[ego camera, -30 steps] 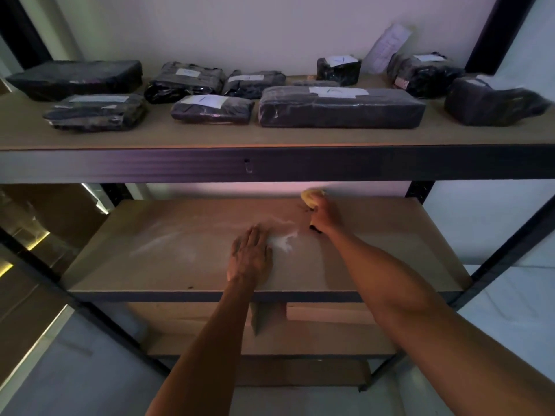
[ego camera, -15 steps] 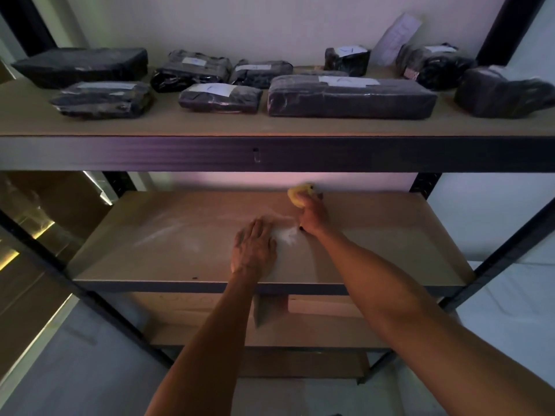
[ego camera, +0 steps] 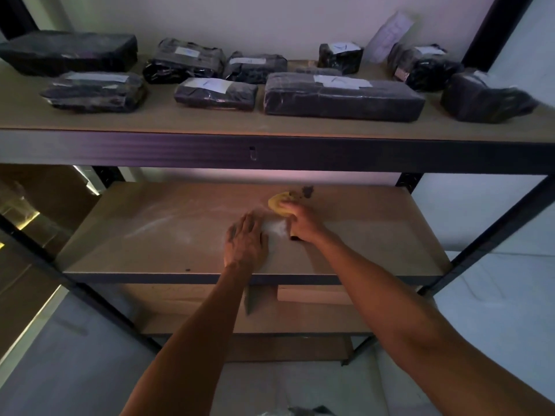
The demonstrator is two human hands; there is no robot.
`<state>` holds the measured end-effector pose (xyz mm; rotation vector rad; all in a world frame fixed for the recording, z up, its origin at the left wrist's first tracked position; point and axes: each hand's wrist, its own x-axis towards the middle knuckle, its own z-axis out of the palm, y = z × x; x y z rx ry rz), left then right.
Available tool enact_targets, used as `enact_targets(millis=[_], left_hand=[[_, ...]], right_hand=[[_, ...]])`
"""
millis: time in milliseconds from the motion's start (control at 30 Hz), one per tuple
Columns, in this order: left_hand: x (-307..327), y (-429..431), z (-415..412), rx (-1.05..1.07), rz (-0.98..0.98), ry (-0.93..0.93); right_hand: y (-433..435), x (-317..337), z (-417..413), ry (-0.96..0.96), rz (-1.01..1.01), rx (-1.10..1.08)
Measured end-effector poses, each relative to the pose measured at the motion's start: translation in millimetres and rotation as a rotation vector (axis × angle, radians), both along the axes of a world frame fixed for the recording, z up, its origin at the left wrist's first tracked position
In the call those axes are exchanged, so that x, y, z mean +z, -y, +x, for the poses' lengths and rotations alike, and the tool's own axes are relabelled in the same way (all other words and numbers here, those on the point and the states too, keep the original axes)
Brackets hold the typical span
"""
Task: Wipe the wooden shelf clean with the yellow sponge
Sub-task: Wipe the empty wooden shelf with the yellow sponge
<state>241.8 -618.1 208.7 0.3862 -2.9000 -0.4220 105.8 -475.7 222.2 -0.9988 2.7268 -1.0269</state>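
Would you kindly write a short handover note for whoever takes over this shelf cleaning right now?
Right hand: gripping the sponge, pressed on the shelf near its back edge.
Left hand: flat on the shelf, open, bracing.
Done: cannot say how much has been wiped.
Left: white dust patch between the hands, pale streaks to the left, dark smudge just behind the sponge.
Parcels on the upper shelf are not involved.

no legible text; white labels (ego camera: pixel 342 81) on the black parcels (ego camera: pixel 342 96), upper shelf (ego camera: pixel 210 121), too blurred to read
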Motion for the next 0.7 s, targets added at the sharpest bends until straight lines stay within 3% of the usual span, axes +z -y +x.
enact_targets(millis=[100,200,267,400,467,600,700], left_hand=[[0.4,3.9,16.1,-0.035,-0.009,-0.017],[-1.2,6.0,24.9,-0.010,-0.020,-0.005],[-0.9,2.2,24.1,0.012,-0.023,0.008],[2.1,-0.5,23.1,0.044,-0.022,-0.017],[2.4,0.5,24.4,0.040,-0.008,-0.030],[3.1,0.2,25.7,0.047,-0.009,-0.014],[3.7,-0.5,25.7,0.054,-0.014,-0.018]], right_hand=[[-10.9,5.6,-22.7,-0.014,-0.043,-0.166],[-35.5,10.4,-39.1,0.009,0.087,-0.385],[-31.2,12.0,-24.0,0.024,0.135,-0.374],[0.0,7.4,19.7,0.059,0.028,-0.039],[0.9,4.6,20.0,0.073,-0.004,0.022],[-21.7,6.0,-9.7,-0.017,-0.027,-0.367],[-11.7,3.3,-2.1,0.007,0.042,-0.328]])
